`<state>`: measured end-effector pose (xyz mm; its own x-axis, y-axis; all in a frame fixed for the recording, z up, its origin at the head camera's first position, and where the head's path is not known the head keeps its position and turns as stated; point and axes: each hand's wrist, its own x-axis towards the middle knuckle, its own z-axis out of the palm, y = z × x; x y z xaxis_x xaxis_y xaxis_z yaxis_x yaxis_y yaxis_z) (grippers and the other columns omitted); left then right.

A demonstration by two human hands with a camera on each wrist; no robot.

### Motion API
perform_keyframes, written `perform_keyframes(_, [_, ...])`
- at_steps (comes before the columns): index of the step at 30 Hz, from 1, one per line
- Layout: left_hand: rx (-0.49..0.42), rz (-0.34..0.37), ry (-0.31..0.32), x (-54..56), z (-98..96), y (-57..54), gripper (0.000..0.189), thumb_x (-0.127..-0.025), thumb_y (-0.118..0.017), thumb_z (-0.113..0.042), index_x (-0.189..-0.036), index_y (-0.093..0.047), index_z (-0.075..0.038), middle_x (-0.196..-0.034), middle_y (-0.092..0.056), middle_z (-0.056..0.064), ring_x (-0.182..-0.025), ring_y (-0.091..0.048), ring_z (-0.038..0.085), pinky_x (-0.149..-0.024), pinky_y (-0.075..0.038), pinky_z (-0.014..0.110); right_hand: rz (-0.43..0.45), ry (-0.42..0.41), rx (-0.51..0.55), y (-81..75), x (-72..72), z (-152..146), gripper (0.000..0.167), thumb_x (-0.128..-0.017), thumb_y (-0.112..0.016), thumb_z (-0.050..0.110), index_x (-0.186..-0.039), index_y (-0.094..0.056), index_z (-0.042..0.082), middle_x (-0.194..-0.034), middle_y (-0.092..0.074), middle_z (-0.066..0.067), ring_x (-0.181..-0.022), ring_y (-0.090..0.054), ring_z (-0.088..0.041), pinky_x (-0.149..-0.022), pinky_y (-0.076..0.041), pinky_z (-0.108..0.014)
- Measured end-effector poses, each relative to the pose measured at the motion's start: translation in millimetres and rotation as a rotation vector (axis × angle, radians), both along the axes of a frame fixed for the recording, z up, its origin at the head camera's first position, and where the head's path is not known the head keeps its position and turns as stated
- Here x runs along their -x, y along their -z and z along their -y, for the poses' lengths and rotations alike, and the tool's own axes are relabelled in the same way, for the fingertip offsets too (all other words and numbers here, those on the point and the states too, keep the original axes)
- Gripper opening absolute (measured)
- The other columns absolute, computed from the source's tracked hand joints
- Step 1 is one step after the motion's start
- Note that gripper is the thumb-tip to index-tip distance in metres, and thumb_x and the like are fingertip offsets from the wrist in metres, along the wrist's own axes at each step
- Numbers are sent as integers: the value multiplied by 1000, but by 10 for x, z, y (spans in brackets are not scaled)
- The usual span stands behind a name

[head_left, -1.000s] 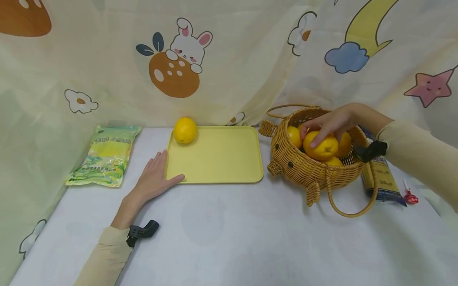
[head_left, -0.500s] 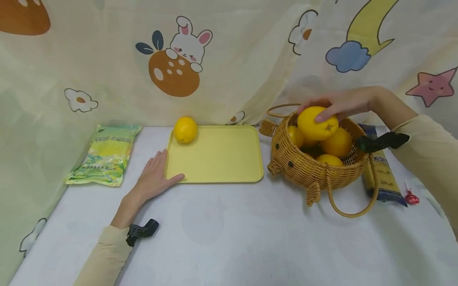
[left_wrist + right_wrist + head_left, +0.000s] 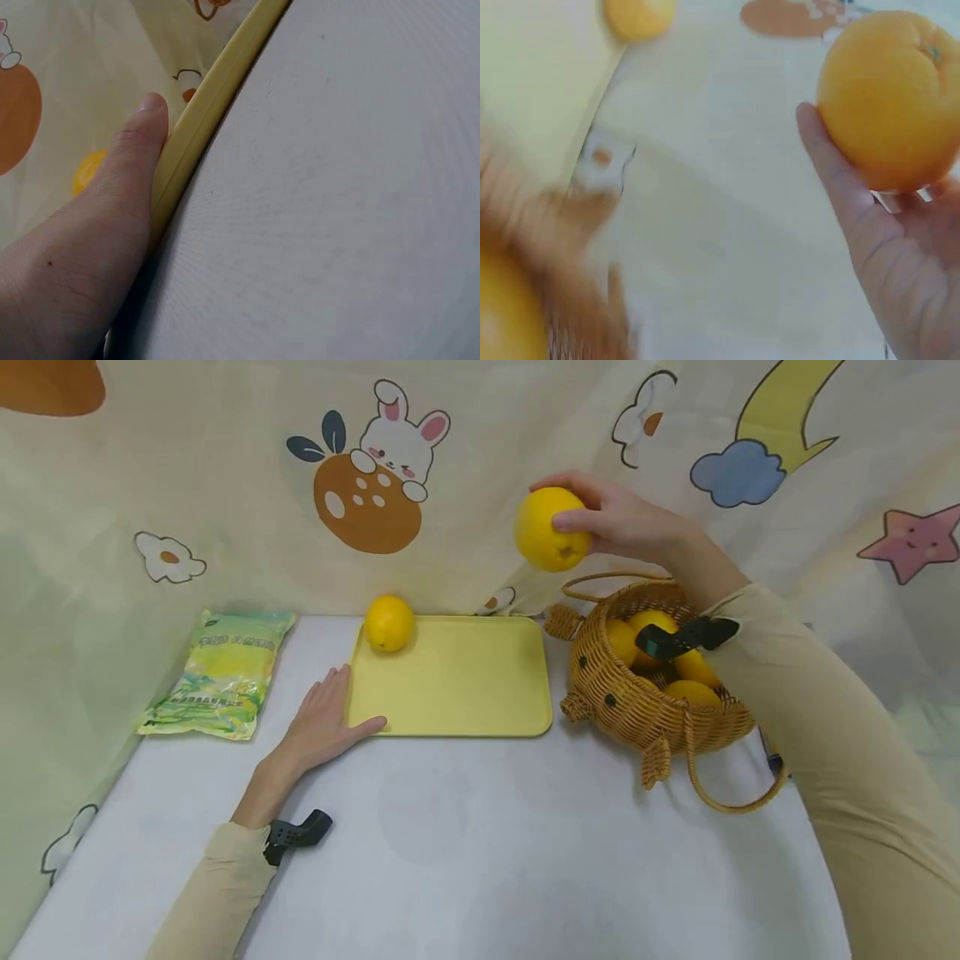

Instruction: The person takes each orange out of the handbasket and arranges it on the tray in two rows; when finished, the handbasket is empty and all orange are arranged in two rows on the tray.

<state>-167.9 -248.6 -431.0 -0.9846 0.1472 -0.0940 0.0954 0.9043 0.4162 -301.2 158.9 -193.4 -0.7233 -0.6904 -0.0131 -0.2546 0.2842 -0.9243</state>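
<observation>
From my remote station I judge the step in hand to be a mid-air carry; in my opinion the next move calls for a secure hold and a gentle lowering onto a support. The largest item in the room is a pale cream cloth backdrop printed with cartoon figures, hanging behind the work with shallow creases. Below it I record a flat, white-covered tabletop with faint shadows. At its right stands a rounded tan wicker basket with a pig's face and looped handles. Just beside it, to the left, lies a shallow yellow rectangular tray; farther left, a green-and-yellow printed plastic packet lies flat. The left hand rests at the tray's near left corner, fingers extended, thumb spread, grasping nothing; the left wrist view shows the thumb along the rim. The right hand is raised, thumb and fingers curled round a yellow-orange round citrus fruit, which is in the air, apart from both tray and basket. I note one matching tray fruit at the far left corner and several basket fruits; the arm partly hides these, so I cannot certify a count.
</observation>
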Motion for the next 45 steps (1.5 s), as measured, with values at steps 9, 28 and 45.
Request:
perform_keyframes(9, [0,-6,-4,0,33,36,118,-81,-51,-77,-155,5,-4,-164,-3,19,-152,-3,37,-124,-3,54,-28,16,-40,231,108,995,55,-91,-65,30,-139,-39,21,-125,-48,-7,-108,-53,-24,-87,-55,-30])
perform_keyframes(28, [-7,-24,3,39,31,45,118,-80,-50,-78,-156,3,-4,-164,-4,17,-152,-4,35,-124,-4,54,-88,402,-196,1450,168,1733,70,-80,-77,34,-136,-45,6,-135,-48,-11,-115,-48,-25,-100,-44,-35])
perform_keyframes(45, [11,-13,1,36,14,25,119,-79,-50,-79,-155,2,-3,-164,-4,18,-152,-4,36,-124,-3,54,-51,520,-213,1785,90,2021,82,-79,-79,35,-143,-36,8,-140,-48,-11,-123,-48,-27,-109,-42,-38])
